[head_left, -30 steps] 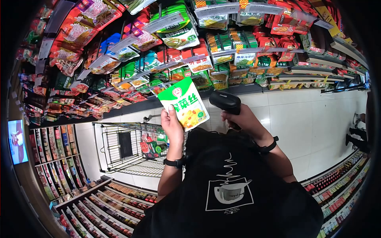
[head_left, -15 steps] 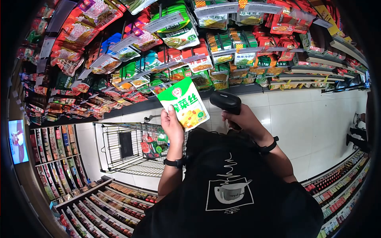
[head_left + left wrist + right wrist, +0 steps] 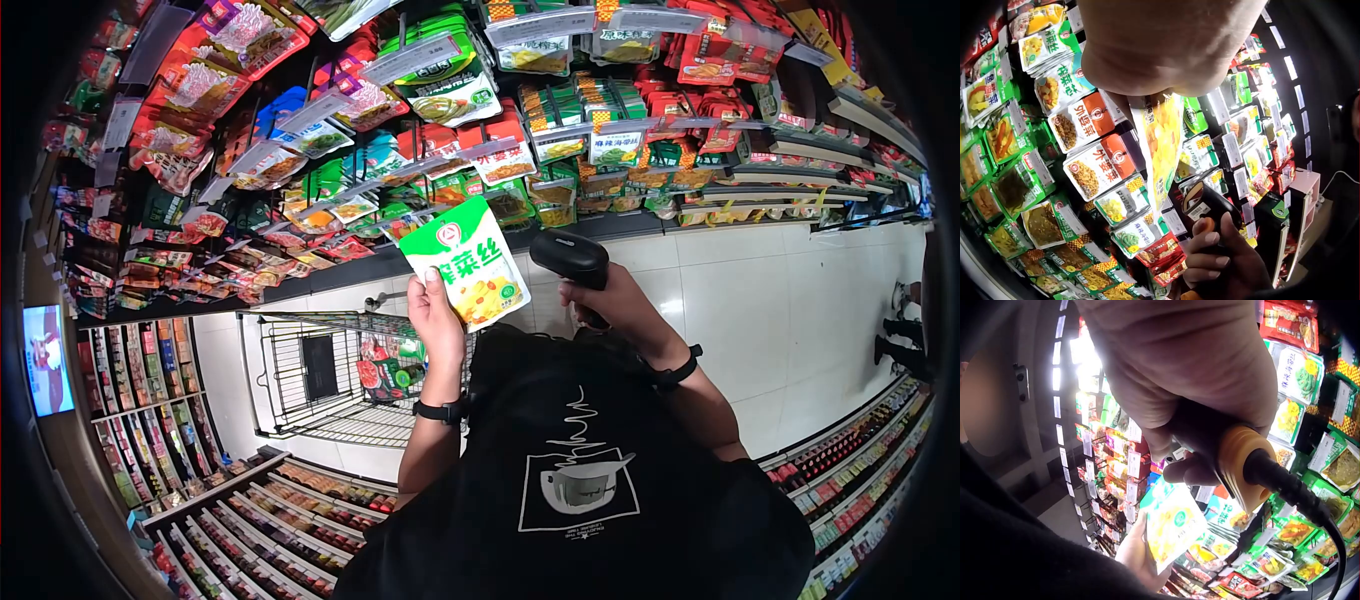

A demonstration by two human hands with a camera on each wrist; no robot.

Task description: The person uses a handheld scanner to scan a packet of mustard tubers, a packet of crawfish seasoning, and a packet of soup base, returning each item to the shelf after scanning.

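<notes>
A: Where was the packet [image 3: 485,265], and what held it?

B: In the left hand [image 3: 436,318], before the person's torso, with the hanging-packet shelf [image 3: 350,269] beyond. The thumb [image 3: 433,275] pressed on the printed front near 1 long edge, pinching the packet against fingers behind it. Their exact spread: could not tell.

A: And the right hand [image 3: 625,305]?

B: Fingers curled round the handle of a black handheld device [image 3: 568,257], its head just beside the packet, not touching. A cable [image 3: 1291,492] ran from the handle's base.

A: How was this step, holding the packet by the device, best done?

B: Judgement: pinch kept near the edge, so the thumb covered little print; packet flat and unbent; wrist steady. The 2 hands were best kept slightly apart, the device's head square to whichever face was wanted, and the cable free of the packet.

A: Orientation?

B: Front toward the head camera. Seen from there, the long axis ran aslant: green end up and left, toward the shelf; yellow end down and right, toward the torso. The left wrist view showed it nearly edge-on.
</notes>
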